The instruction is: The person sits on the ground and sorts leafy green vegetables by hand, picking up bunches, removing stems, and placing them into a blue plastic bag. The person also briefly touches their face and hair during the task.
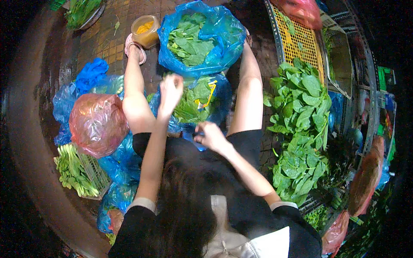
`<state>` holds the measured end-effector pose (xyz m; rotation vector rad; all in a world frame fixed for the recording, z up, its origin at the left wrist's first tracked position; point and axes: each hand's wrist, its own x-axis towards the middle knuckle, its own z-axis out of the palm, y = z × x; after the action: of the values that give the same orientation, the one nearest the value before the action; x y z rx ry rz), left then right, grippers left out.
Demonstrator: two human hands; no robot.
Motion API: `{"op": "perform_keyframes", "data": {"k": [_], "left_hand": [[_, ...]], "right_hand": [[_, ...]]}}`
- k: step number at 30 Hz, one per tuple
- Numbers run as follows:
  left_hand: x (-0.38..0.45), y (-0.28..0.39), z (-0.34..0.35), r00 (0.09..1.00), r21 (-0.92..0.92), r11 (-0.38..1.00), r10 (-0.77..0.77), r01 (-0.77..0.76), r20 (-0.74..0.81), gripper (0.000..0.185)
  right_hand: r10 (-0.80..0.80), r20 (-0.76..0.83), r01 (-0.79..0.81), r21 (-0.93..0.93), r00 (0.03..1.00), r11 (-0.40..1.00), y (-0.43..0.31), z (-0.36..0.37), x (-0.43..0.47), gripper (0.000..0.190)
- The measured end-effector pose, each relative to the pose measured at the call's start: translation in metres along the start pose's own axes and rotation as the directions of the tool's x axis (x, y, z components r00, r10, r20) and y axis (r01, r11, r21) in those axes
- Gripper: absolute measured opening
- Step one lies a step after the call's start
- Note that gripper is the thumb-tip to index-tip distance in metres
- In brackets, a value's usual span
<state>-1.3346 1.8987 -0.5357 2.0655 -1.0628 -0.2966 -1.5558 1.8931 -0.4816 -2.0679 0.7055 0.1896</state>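
My left hand (pixel 171 92) is raised beside the lower blue plastic bag (pixel 222 96), its fingers curled and blurred. Whether it holds anything small cannot be made out. Inside that bag lie green leaves (pixel 187 104) and a yellow printed packet (pixel 209 93). My right hand (pixel 211 138) hovers near the bag's close edge with bent fingers, over a bit of blue plastic (pixel 196 145); its grip is unclear. Beyond, between my feet, stands a larger open blue plastic bag (pixel 222 54) with leafy greens (pixel 190 42) in it.
At right, a long heap of leafy greens (pixel 301 129) lies beside a yellow plastic crate (pixel 298 35). A tied pink plastic bag (pixel 100 124) and a basket of green stalks (pixel 77 171) are at left. A plastic tub with orange-yellow contents (pixel 145 30) stands by my foot.
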Motion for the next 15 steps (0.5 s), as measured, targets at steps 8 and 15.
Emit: {"op": "perform_keyframes", "data": {"k": [8,15], "left_hand": [[0.150,-0.051,0.043,0.894,0.569,0.820,-0.210,-0.060,0.397,0.038],[0.144,-0.068,0.031,0.959,0.281,0.958,-0.031,-0.052,0.283,0.038]], "right_hand": [[-0.022,-0.194,-0.005,-0.140,0.981,0.990,0.011,-0.092,0.168,0.028],[0.071,-0.105,-0.082,-0.109,0.992,0.991,0.030,-0.090,0.193,0.036]]}}
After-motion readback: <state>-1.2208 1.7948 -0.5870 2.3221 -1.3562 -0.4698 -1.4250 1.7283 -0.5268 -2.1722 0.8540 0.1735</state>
